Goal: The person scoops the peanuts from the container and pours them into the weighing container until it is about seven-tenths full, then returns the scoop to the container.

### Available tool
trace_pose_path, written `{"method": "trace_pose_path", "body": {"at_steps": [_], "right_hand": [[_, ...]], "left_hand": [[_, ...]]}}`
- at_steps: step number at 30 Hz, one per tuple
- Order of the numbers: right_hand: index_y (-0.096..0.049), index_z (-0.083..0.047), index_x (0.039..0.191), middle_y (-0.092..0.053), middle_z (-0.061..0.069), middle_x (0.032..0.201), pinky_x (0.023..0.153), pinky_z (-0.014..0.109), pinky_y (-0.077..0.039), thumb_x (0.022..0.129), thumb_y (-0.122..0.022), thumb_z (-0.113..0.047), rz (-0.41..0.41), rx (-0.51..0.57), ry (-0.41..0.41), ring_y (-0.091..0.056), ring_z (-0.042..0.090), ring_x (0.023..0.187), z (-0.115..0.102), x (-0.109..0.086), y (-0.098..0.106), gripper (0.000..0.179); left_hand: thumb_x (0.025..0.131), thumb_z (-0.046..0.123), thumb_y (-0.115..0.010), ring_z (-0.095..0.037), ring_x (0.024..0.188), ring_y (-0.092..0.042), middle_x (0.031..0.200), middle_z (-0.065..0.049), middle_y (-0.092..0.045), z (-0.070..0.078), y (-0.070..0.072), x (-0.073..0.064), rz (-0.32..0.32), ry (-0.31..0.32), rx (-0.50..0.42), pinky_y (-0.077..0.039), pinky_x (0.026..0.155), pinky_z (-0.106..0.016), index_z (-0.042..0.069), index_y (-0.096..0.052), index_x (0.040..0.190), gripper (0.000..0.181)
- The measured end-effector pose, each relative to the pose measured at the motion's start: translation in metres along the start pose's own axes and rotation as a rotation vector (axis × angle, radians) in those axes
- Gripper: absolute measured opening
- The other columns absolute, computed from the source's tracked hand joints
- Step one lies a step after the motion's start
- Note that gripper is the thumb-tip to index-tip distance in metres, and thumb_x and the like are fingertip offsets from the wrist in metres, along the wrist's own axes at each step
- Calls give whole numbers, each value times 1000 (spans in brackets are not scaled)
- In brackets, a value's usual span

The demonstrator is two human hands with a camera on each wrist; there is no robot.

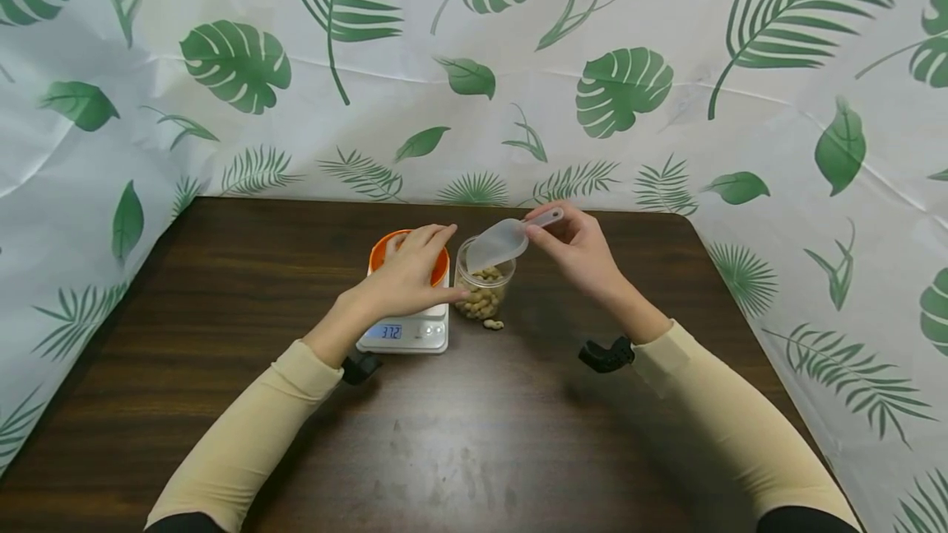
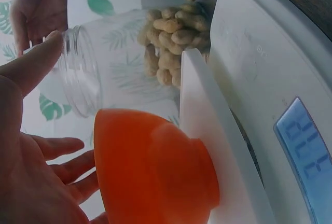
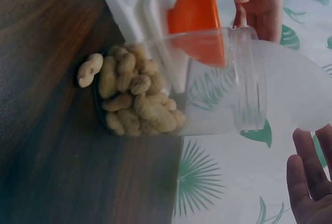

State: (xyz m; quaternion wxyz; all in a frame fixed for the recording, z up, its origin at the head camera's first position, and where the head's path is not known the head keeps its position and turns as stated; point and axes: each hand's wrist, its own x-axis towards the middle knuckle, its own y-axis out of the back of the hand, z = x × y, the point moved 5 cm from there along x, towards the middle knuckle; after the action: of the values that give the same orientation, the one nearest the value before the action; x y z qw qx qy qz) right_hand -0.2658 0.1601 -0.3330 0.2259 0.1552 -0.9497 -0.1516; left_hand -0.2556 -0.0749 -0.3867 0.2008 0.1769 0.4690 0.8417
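Observation:
My right hand [image 1: 581, 249] pinches the handle of a translucent plastic scoop [image 1: 494, 245]. The scoop's bowl dips into the mouth of a clear jar [image 3: 207, 105], whose lower part holds peanuts [image 3: 137, 92]. No peanuts can be made out in the scoop. Over the orange bowl [image 2: 150, 167], my left hand [image 1: 396, 274] spreads its fingers along the far side, with the thumb stretched toward the jar; whether the fingers touch the bowl I cannot tell. Beneath the bowl is a white kitchen scale [image 1: 437, 340], its lit display showing digits that look like 372.
One loose peanut [image 1: 492, 324] lies on the dark wooden table [image 1: 474, 434], just in front of the jar. Jar and scale stand side by side. A white leaf-print sheet [image 1: 518, 97] hangs behind the table and along its sides.

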Motion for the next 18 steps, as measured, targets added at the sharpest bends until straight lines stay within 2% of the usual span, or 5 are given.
{"method": "trace_pose_path", "body": {"at_steps": [2,5,8,14,18], "right_hand": [[-64,13,115,-66,16,101,66,26,-45,98,-63,6,-8,-43,6,-58,21,76,-4,1,-2,18],[-67,8,113,-66,18,99,64,27,-45,97,-67,4,-18,-126,27,-60,27,75,7,4,-4,17],[-69,1,113,-69,14,100,67,27,-48,97,-70,1,-40,-199,62,-66,26,80,20,7,-6,16],[-69,-5,114,-70,7,105,77,31,-56,97,-71,-4,-123,-248,137,-71,21,93,23,10,-13,17],[-68,-5,115,-69,6,108,76,35,-57,98,-71,-6,-183,-286,175,-70,22,95,21,11,-19,17]], "left_hand": [[90,57,-74,-33,149,-27,162,-14,-33,1,-1,1,-3,2,-2,-17,114,-64,8,-26,163,100],[91,57,-72,-32,148,-28,162,-14,-33,2,-1,2,-7,8,-9,-17,114,-65,8,-24,163,100],[91,58,-71,-32,148,-29,162,-14,-33,2,-2,4,-11,14,-12,-17,114,-64,8,-23,164,100],[91,55,-73,-33,147,-33,162,-14,-35,5,-5,8,-8,19,-16,-16,114,-65,7,-25,163,99],[91,55,-73,-32,146,-34,161,-13,-36,6,-8,10,-13,21,-9,-17,113,-65,8,-25,163,98]]}}
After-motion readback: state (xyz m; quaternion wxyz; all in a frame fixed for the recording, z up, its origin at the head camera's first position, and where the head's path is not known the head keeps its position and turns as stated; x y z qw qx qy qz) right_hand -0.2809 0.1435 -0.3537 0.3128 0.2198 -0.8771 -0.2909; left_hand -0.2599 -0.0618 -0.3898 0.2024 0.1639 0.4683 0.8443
